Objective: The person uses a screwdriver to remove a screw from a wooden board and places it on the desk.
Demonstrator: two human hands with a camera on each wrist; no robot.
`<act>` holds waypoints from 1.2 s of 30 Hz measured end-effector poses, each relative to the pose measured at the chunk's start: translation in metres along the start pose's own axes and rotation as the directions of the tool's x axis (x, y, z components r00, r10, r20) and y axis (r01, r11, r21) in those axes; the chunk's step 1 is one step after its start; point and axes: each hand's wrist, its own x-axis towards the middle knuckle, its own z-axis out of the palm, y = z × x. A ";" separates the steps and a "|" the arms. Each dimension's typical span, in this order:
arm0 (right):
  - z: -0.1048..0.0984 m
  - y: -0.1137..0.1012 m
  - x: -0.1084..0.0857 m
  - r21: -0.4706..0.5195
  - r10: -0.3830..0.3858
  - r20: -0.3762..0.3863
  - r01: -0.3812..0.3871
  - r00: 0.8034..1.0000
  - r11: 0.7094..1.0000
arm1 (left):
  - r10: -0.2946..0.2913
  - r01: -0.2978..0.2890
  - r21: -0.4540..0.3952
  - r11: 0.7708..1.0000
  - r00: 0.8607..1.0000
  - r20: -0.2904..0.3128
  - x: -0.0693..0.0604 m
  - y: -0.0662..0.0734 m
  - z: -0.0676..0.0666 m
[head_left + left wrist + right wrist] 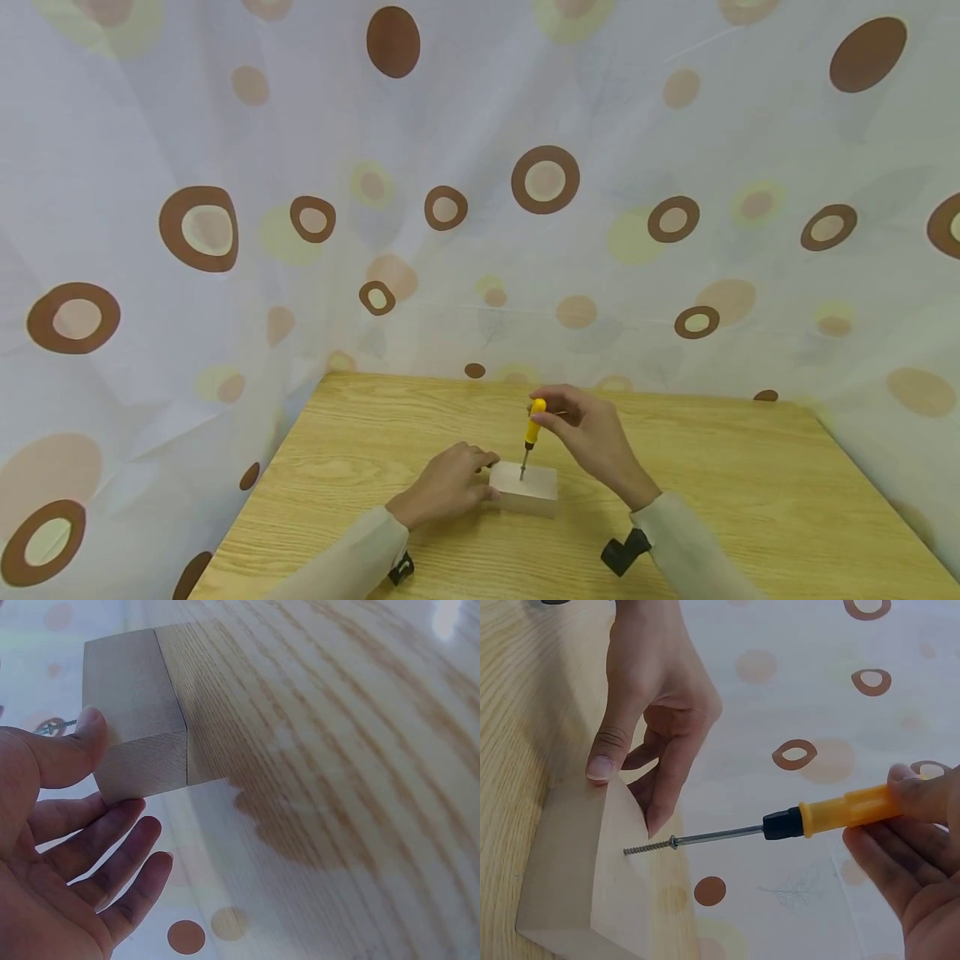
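Wooden block (542, 477), one, pale, plain-faced: lies flat on the worktop (352, 458), a broad face upward, between the two hands; the flat seating presumably gives it a firm base against pressure from above. Screw (649, 848), one, metal, threaded: stands near upright on the block's upper face, point meeting the wood, much of the thread exposed, so the block alone probably gives it little support. Screwdriver (821, 818), one, yellow handle with black collar and metal shaft: tip at the screw's head, shaft roughly in line with the screw, an alignment that likely keeps the tip seated and the screw from tipping. Left hand (448, 485), bare: pinches the block at its left end, thumb on the near side and fingertips toward the far side, the outer fingers loosely spread in the left wrist view; the grip appears meant to stop the block turning or sliding, and its place at the end leaves the upper face around the screw free. Right hand (592, 437), bare: holds the screwdriver by its handle between thumb and fingers, above the block; a fingertip hold of this sort seems suited to turning rather than to heavy pushing. Backing, one patterned sheet (480, 108), white with brown, peach and yellow rounds: hangs behind the worktop and along its left side.
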 end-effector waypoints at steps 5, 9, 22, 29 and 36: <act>0.000 0.000 0.000 0.005 0.046 -0.005 -0.046 0.999 0.999 | 0.000 0.000 0.000 1.000 1.000 -0.003 0.000 0.000 0.000; 0.000 0.003 -0.002 0.021 0.068 -0.037 -0.067 0.997 0.998 | -0.004 0.004 0.001 1.000 1.000 -0.002 0.001 0.000 0.001; -0.004 0.006 -0.001 0.053 0.063 0.041 -0.065 0.997 0.996 | 0.005 -0.005 0.002 1.000 1.000 -0.006 0.001 0.002 0.000; -0.007 0.005 0.001 -0.027 0.052 0.016 -0.052 0.998 0.998 | 0.011 -0.011 0.010 1.000 1.000 -0.006 0.002 0.001 0.001; -0.007 0.004 0.003 0.000 -0.005 0.057 0.005 0.998 1.000 | -0.001 0.001 0.012 1.000 1.000 -0.011 0.003 0.000 0.002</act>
